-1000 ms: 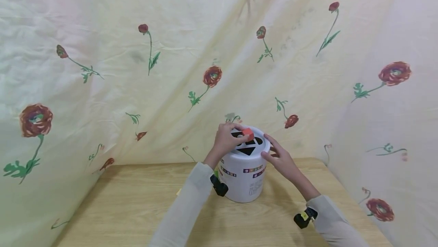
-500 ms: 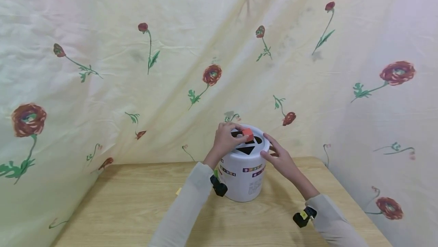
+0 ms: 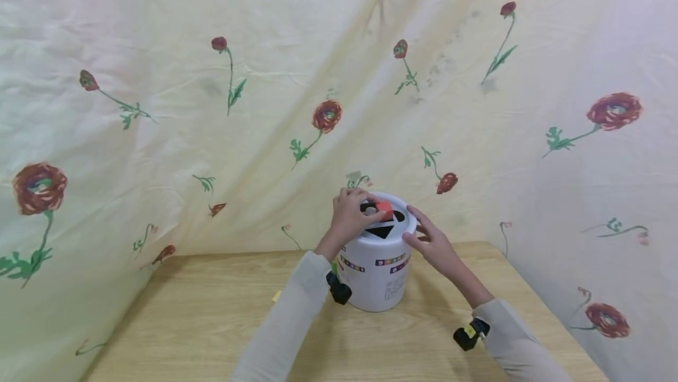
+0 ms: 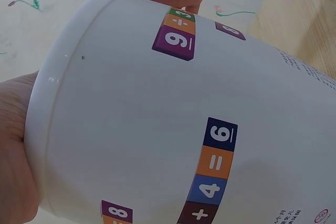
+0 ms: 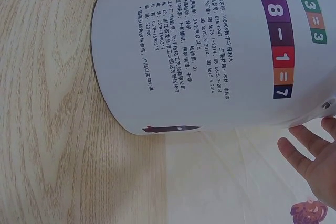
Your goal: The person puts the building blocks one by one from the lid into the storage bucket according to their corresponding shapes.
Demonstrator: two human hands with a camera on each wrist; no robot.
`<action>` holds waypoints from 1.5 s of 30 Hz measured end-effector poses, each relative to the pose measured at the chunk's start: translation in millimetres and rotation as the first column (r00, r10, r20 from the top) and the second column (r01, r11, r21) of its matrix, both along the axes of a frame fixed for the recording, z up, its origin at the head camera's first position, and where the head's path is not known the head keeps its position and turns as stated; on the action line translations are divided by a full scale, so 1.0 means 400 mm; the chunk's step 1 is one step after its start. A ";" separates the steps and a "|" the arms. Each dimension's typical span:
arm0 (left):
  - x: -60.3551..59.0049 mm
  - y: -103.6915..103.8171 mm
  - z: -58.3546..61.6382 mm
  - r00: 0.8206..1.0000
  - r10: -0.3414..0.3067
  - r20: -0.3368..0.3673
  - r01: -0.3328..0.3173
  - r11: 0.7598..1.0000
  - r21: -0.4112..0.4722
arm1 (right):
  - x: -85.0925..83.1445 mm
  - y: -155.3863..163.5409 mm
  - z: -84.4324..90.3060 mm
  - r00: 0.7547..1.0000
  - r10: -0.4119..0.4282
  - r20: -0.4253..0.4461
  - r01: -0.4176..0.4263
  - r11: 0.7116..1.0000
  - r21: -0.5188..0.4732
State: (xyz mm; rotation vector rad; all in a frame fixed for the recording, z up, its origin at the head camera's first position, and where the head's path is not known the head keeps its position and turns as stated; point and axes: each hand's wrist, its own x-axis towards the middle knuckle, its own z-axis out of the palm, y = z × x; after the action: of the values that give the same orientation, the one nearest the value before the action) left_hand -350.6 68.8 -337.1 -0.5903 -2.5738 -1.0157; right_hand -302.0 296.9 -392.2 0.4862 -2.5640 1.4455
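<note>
Red toy block [image 3: 384, 210], right of centre and below mid-height in the head view, shows almost no displacement against the two preceding views; at most it sits a trace lower. Both hands keep their positions, and the slight shift of the floral cloth [image 3: 265, 135] is consistent with camera movement. Judged from this, the handling is at a pause or fine adjustment: the block remains outside the white bucket [image 3: 371, 294], above its lid [image 3: 399, 230]. Left hand [image 3: 351, 214] pinches the block between thumb and fingers. Right hand [image 3: 434, 246] is not clenched; its fingers are spread, with fingertips at the right side of the lid's rim, apparently steadying it. Condition of the block: plain red, flat-faced, cube-like, no marking discernible. Black shapes lie beneath and around it, including a black triangle [image 3: 380, 232] at the near side; whether the block touches the lid cannot be determined. The bucket stands upright on the wood-grain tabletop [image 3: 212, 317], its wall printed with coloured equation strips, including "8 − 1 = 7" [image 5: 281, 51] at upper right of the right wrist view.
</note>
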 end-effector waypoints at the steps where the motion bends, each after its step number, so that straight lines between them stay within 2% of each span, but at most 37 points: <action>1: 0.001 0.000 0.000 1.000 0.001 0.001 -0.001 1.000 -0.002 | -0.002 0.000 -0.001 1.000 -0.001 0.001 0.001 1.000 0.001; 18: 0.009 -0.001 0.008 1.000 0.017 0.008 -0.016 0.999 -0.031 | -0.007 -0.001 -0.003 1.000 -0.015 0.001 0.015 1.000 0.014; 28: 0.016 -0.001 0.008 0.999 0.017 0.041 -0.017 1.000 -0.004 | 0.006 -0.004 -0.001 1.000 -0.008 0.006 0.008 1.000 0.005; 35: 0.016 -0.003 0.007 0.999 0.013 0.035 -0.014 0.999 0.035 | 0.012 -0.006 0.002 1.000 -0.001 -0.008 0.001 1.000 -0.004; 45: 0.014 -0.004 0.005 0.999 0.028 0.030 -0.029 0.999 0.038 | 0.006 0.000 -0.005 1.000 -0.002 -0.020 0.002 1.000 -0.001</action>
State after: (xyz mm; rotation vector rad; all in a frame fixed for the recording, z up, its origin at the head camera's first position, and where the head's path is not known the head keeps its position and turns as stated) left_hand -345.0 67.3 -335.3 -0.5313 -2.5742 -1.0690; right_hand -299.8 296.7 -394.0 0.4950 -2.5475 1.4346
